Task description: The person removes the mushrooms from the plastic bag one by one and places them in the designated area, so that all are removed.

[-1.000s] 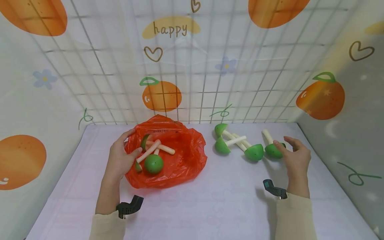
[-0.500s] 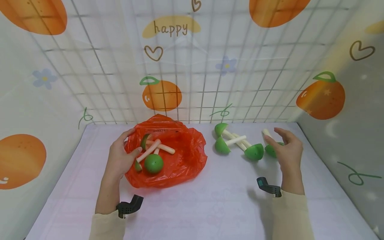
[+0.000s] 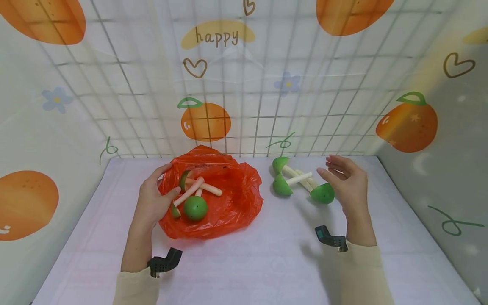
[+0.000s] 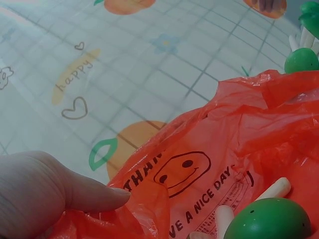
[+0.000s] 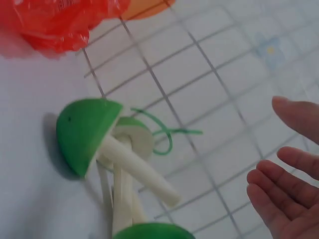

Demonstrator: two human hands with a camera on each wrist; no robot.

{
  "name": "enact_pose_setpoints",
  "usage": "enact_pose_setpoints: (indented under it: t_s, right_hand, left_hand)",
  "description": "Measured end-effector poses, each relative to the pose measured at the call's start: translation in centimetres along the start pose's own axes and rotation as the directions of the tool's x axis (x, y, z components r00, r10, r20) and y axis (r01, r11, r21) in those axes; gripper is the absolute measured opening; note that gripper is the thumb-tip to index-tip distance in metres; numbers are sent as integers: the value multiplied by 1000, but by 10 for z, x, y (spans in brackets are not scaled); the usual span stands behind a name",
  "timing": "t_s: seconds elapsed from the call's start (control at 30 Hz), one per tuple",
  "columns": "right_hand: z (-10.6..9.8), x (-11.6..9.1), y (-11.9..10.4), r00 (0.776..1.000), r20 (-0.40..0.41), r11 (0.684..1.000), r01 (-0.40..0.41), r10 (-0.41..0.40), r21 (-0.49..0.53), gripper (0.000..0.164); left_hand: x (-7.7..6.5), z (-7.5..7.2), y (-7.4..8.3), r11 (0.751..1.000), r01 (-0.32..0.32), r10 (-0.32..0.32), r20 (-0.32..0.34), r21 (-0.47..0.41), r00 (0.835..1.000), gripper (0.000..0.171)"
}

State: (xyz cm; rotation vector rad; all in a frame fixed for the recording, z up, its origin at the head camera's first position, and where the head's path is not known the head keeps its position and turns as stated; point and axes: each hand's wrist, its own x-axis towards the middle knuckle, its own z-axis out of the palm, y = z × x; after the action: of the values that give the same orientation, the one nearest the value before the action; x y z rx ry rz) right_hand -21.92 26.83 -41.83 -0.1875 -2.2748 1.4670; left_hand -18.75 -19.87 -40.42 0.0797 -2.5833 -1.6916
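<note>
In the head view a red plastic bag [image 3: 232,212] lies with its mouth spread, several green-capped mushrooms with pale stems inside, one cap [image 3: 195,208] uppermost. My left hand [image 3: 154,199] pinches the bag's left rim, the thumb [image 4: 94,194] over the edge in the left wrist view. To the right of the bag lies a heap of similar mushrooms, with caps at the left [image 3: 282,185], behind [image 3: 281,165] and right [image 3: 322,193]. My right hand [image 3: 347,184] hovers beside the right cap, its fingers apart and holding nothing. A further mushroom seen earlier is hidden behind this hand.
A pale cloth covers the table [image 3: 267,262]. Behind it stands a printed curtain [image 3: 244,84] over a wire grid, and similar printed sheets close off both sides. A small black camera [image 3: 165,262] sits on the left wrist, another [image 3: 331,238] on the right.
My right hand has moved left, from above the rightmost mushroom toward the heap, and its fingers have straightened. The left hand and bag stay put.
</note>
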Motion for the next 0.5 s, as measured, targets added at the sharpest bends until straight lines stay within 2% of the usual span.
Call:
enact_pose_setpoints:
  t_s: [0.27,0.5]
  right_hand:
    - [21,-7,-16,983,95,978,144,-159,149,48]
    - [41,-15,-25,964,175,967,163,-198,196,46]
  left_hand:
    - [2,2,-2,1000,-15,15,0,4,1000,75]
    - [2,1,-2,1000,0,0,-1,23,1000,75]
